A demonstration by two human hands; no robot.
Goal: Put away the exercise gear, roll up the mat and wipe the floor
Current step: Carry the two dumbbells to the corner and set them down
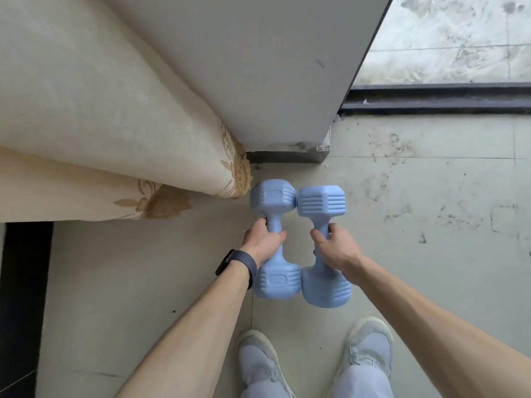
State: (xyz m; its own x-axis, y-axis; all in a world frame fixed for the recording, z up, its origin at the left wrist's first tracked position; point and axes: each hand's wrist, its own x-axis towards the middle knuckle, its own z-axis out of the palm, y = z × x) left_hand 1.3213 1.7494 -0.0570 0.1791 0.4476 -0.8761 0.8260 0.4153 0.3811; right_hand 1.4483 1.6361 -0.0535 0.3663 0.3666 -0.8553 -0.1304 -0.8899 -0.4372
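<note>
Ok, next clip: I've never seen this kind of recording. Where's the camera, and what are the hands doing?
There is no machine: a person wears one wide-angle camera on the head, looking down at their own arms and grey shoes. The left hand, with a dark wristband, grips the handle of one pale blue hex-ended dumbbell; the right hand grips a second matching dumbbell beside it. Their far heads appear to touch. Below is a scuffed pale tiled floor, with a cream curtain with gold embroidery and a grey wall corner ahead. Whether the dumbbells rest on the floor cannot be told.
</note>
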